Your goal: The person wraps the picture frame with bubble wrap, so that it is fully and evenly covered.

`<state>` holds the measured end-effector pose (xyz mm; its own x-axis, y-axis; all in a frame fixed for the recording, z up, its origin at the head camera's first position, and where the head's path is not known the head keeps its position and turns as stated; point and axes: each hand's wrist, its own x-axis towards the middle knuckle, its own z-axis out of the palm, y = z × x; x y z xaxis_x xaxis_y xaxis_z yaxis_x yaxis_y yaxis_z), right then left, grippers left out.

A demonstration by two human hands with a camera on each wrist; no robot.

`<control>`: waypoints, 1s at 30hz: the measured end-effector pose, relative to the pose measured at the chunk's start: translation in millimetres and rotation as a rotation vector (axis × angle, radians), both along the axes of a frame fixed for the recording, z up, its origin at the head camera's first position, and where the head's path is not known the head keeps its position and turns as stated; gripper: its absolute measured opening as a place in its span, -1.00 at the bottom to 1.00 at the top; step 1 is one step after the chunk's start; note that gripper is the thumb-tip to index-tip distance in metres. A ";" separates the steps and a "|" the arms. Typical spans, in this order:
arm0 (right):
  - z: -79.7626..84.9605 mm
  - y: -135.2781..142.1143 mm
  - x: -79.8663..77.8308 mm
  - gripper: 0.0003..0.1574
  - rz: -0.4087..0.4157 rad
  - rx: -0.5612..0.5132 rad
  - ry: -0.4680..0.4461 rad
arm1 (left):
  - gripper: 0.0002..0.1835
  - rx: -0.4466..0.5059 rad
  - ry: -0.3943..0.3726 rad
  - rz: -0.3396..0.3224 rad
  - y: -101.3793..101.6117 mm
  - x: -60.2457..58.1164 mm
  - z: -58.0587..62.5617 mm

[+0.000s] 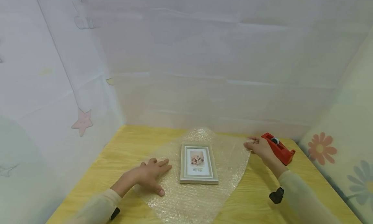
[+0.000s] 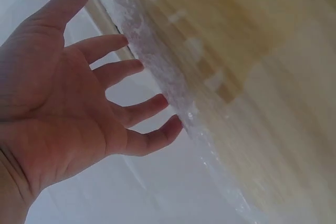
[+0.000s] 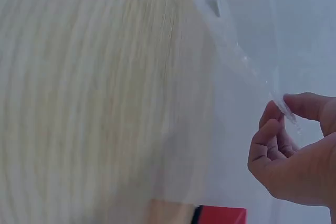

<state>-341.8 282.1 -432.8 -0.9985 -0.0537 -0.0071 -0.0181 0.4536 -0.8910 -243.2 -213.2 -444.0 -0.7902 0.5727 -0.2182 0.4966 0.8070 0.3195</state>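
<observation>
A cream picture frame (image 1: pixel 199 178) with a flower print lies face up on a sheet of clear bubble wrap (image 1: pixel 186 201). My left hand (image 1: pixel 150 175) rests on the wrap to the left of the frame, fingers spread and fairly straight. In the left wrist view the fingertips (image 2: pixel 173 124) touch the edge of the wrap. The right hand (image 1: pixel 260 148) pinches the wrap's right corner between thumb and fingers; in the right wrist view this corner of bubble wrap (image 3: pixel 283 109) is lifted off the wood.
A red tape dispenser (image 1: pixel 282 151) stands on the yellow wooden table (image 1: pixel 116 152), just beyond the right hand. Pale sheeted walls (image 1: pixel 204 62) rise behind and on both sides, with star and flower pictures on them.
</observation>
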 end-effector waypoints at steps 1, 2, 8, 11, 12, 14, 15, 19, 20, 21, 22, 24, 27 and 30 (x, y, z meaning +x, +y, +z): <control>-2.1 -0.8 -0.6 -0.19 -0.007 -0.033 -0.007 | 0.15 0.002 -0.001 0.008 1.2 0.6 -0.5; -4.5 -1.4 -0.5 -0.20 -0.012 -0.073 -0.025 | 0.15 0.003 -0.010 0.016 2.7 1.4 0.8; -21.6 -2.0 9.8 -0.40 0.015 -0.315 -0.161 | 0.15 -0.024 -0.015 0.002 7.4 0.4 5.3; -23.7 -6.7 18.0 -0.43 0.031 -0.345 -0.152 | 0.18 -0.061 -0.027 -0.001 8.0 -0.2 5.8; -22.8 -9.6 20.7 -0.43 0.032 -0.343 -0.137 | 0.18 -0.074 -0.027 0.000 8.0 -0.1 6.2; -20.7 -14.6 25.3 -0.44 0.028 -0.317 -0.094 | 0.19 -0.091 -0.023 0.001 8.1 -0.4 6.7; -19.3 -16.7 27.7 -0.44 0.029 -0.300 -0.072 | 0.19 -0.098 -0.016 -0.001 8.4 -0.5 7.3; -12.3 -28.4 35.4 -0.44 0.061 -0.236 0.024 | 0.18 -0.102 0.001 -0.004 8.6 2.4 9.5; -10.3 -31.8 37.0 -0.43 0.079 -0.234 0.049 | 0.18 -0.102 0.004 -0.003 8.8 2.9 10.0; -8.1 -35.3 39.1 -0.42 0.096 -0.221 0.076 | 0.18 -0.103 0.006 -0.003 9.0 3.2 10.3; -5.7 -39.3 40.9 -0.41 0.117 -0.214 0.102 | 0.18 -0.102 0.007 -0.003 9.0 3.5 10.4; -1.4 -48.4 43.1 -0.41 0.143 -0.211 0.153 | 0.18 -0.104 0.010 -0.002 9.0 3.9 10.1; 5.9 -63.2 45.6 -0.45 0.150 -0.183 0.204 | 0.17 -0.105 0.016 -0.001 8.4 4.6 10.2; 11.1 -77.5 46.5 -0.46 0.137 -0.107 0.233 | 0.16 -0.090 0.005 0.002 9.5 5.8 11.7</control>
